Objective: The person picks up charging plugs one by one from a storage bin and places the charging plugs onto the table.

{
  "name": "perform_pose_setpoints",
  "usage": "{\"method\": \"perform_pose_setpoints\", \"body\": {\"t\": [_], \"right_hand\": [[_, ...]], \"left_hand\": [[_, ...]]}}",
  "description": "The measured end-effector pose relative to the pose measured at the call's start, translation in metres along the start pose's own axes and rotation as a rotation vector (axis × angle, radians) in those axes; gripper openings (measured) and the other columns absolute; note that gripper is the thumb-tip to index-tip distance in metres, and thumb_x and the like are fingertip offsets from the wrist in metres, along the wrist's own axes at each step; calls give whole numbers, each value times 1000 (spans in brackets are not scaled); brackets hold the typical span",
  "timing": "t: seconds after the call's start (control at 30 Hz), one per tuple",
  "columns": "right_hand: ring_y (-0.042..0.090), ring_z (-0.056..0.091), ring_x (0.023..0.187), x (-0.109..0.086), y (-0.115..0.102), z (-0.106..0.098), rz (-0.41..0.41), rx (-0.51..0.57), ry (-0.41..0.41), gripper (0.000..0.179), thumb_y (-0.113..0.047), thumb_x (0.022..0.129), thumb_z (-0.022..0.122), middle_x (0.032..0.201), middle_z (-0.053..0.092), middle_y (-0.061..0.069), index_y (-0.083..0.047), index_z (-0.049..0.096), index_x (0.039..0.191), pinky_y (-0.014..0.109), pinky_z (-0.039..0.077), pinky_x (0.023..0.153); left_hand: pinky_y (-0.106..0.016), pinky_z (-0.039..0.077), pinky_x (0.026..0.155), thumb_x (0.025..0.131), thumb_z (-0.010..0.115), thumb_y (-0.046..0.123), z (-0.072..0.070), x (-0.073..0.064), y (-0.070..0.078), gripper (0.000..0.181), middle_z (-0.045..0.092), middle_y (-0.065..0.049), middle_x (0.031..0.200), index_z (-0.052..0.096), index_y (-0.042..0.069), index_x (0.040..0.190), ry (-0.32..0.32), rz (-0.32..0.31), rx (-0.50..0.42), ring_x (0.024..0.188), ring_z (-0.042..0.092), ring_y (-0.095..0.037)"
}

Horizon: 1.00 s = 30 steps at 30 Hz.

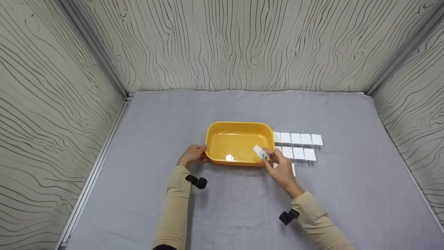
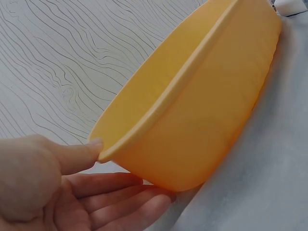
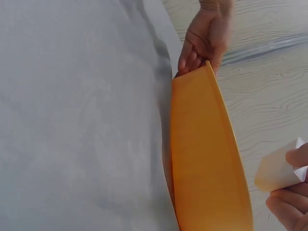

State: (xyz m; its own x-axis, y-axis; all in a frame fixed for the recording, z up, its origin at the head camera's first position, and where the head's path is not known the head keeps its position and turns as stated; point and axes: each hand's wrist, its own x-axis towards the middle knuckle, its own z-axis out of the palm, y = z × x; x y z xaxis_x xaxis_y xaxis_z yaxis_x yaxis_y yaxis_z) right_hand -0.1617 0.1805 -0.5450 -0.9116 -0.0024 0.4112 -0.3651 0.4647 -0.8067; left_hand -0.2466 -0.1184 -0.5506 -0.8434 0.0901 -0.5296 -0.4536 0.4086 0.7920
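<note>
A yellow plastic basin [image 1: 232, 143] sits mid-table with its inside bare. My left hand [image 1: 192, 155] holds its left end; in the left wrist view the thumb [image 2: 82, 156] lies on the rim while the other fingers [image 2: 130, 204] reach along the outside near the bottom. Over the basin's front right corner, my right hand [image 1: 281, 170] pinches a white plug adapter [image 1: 259, 152] between thumb and fingers. The right wrist view has this adapter [image 3: 279, 168] beyond the basin's rim, partly covered by the fingers.
White plug adapters [image 1: 306, 139] with metal prongs lie in rows against the basin's right side. A second row [image 1: 298, 153] is nearer, and a few more [image 1: 293, 169] are partly hidden behind my right hand. Patterned panels [image 1: 229, 45] enclose the grey cloth-covered table [image 1: 229, 208].
</note>
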Motion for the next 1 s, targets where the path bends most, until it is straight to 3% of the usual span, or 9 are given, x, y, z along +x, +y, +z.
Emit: {"method": "perform_pose_setpoints", "body": {"t": [0.13, 0.23, 0.43, 0.7, 1.0], "right_hand": [[2, 66, 101, -6, -3, -15, -12, 4, 80, 21, 11, 78, 71, 111, 68, 26, 9, 61, 96, 12, 51, 85], [-11, 57, 103, -9, -6, -27, -21, 11, 103, 23, 12, 77, 71, 112, 67, 28, 12, 60, 97, 5, 46, 86], [-17, 53, 104, -14, -20, -45, -53, 11, 119, 24, 20, 74, 67, 109, 64, 35, 18, 57, 95, 5, 45, 88], [-21, 52, 103, -20, 14, -50, -18, -28, 137, 25, 15, 76, 71, 112, 66, 27, 11, 61, 98, 3, 44, 87], [-23, 52, 103, -23, 19, -54, -3, -60, 149, 25, 14, 75, 71, 113, 68, 24, 9, 61, 97, 2, 43, 86]], "left_hand": [[-30, 55, 85, 102, 46, 28, 0, -1, 0, 36, 67, -3, 88, 66, -1, 111, 3, 7, 4, 75, 63, -8], [-31, 56, 84, 102, 46, 27, 0, -2, 0, 35, 65, -2, 85, 65, -2, 108, -2, 18, -9, 74, 63, -8], [-28, 56, 80, 102, 47, 27, 0, -2, -1, 33, 61, -1, 82, 64, -1, 104, -3, 13, -34, 73, 62, -9], [-30, 56, 82, 102, 46, 28, 1, -1, -1, 34, 63, -1, 83, 65, -1, 106, -1, 9, -25, 74, 63, -9], [-27, 55, 81, 102, 47, 28, 1, -2, 1, 35, 62, -1, 85, 65, 0, 112, 16, -9, -18, 76, 61, -9]]}}
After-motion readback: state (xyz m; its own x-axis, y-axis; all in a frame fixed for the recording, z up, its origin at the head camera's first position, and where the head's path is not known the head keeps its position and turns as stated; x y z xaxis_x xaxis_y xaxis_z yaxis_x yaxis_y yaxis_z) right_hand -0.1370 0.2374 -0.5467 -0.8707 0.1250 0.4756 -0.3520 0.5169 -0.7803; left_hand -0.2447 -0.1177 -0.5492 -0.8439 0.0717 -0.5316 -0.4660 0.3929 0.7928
